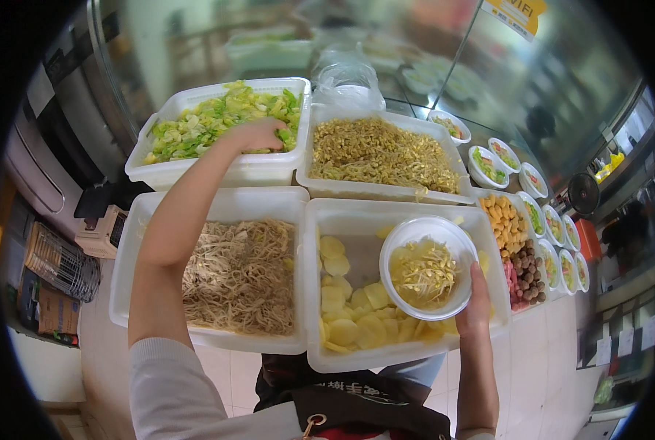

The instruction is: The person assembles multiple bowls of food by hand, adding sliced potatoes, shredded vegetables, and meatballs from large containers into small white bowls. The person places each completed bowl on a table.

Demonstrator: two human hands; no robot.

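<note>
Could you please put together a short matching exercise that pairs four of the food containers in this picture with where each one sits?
Things:
1. Tub of chopped green cabbage
2. Tub of bean sprouts
3. Tub of tofu shreds
4. White bowl

Places:
A. Near row, on the person's left
B. Held by the right hand above the potato slices
C. Far row, with the left hand reaching into it
D. Far row, on the person's right

Pairs: 1-C, 2-D, 3-A, 4-B
</note>
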